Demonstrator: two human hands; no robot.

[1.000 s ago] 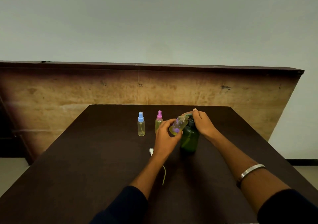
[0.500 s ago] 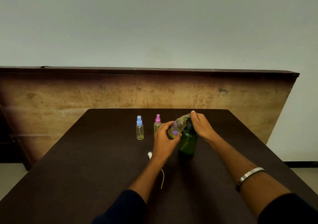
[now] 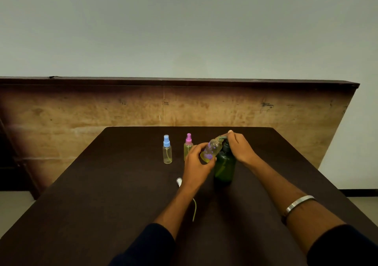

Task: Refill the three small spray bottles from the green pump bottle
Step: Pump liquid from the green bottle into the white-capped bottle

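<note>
We are working on a dark table [image 3: 102, 194], with the green pump bottle [image 3: 224, 166] standing upright a little right of the table's middle. Our right hand [image 3: 239, 147] rests on top of its pump head, fingers curled down over it and pressed together, the thumb tip showing at about 11 o'clock from the knuckles. Our left hand [image 3: 197, 163] grips an open spray bottle [image 3: 211, 150] with purple dots, thumb and fingers pinching its lower body; the bottle is tilted, its mouth pointing toward 1 o'clock and sitting right at the pump spout, its base toward 7 o'clock. A little yellowish liquid shows at its bottom. At 9 o'clock from the left hand stands the pink-capped spray bottle [image 3: 188, 148], upright and partly hidden behind the fingers, and farther out at 9 o'clock, apart from it, the blue-capped spray bottle [image 3: 167, 150], also upright. At 6 o'clock from the left hand a loose white spray cap [image 3: 179, 182] lies on the table, its thin dip tube [image 3: 194, 209] showing beside the forearm. A metal bangle [image 3: 298, 202] circles our right wrist, and dark sleeves [image 3: 147, 247] cover both forearms near us.
</note>
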